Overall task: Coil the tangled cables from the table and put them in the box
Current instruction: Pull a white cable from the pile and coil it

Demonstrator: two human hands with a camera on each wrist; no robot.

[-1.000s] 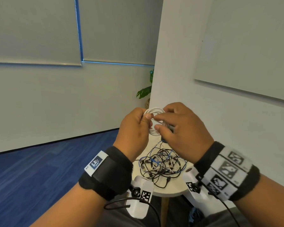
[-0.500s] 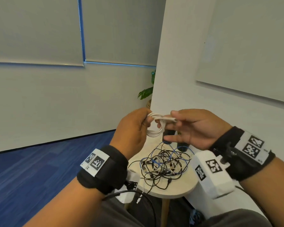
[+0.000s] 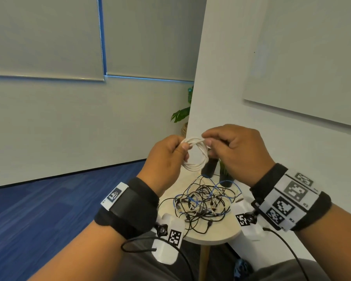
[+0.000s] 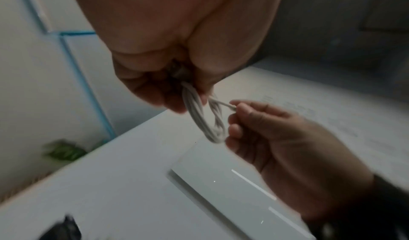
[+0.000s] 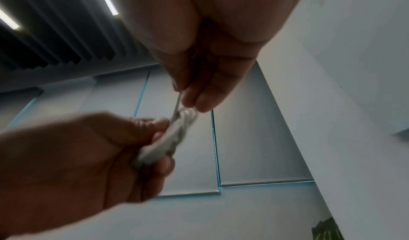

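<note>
Nearest the camera, black wrist straps (image 3: pixel 130 207) are worn on both forearms; square black-and-white coded markers are carried on them, and a small label on the left strap cannot be read. White camera housings (image 3: pixel 168 238) with similar coded squares are hung below the wrists.

Just beyond, a white cable coil (image 3: pixel 197 157) is held in the air between both hands. The coil's left side is gripped by the left hand (image 3: pixel 166 159), with thumb and curled fingers closed round the bundled loops. The loose end of the same cable is pinched at the top of the coil by the thumb and fingertips of the right hand (image 3: pixel 241 153); in the wrist views the short end is seen running from the coil to those fingertips.

Below and behind the hands, a tangle of black, blue and white cables (image 3: pixel 203 201) is left lying on a small round table (image 3: pixel 211 234). Two dark cylindrical objects (image 3: pixel 209 169) are stood at the table's far edge, partly hidden by the right hand; what is held in them cannot be made out. No box is seen in any view.

Farther off, a green plant (image 3: pixel 182 114) is seen past the wall corner, beside blue carpet (image 3: pixel 39 209).
</note>
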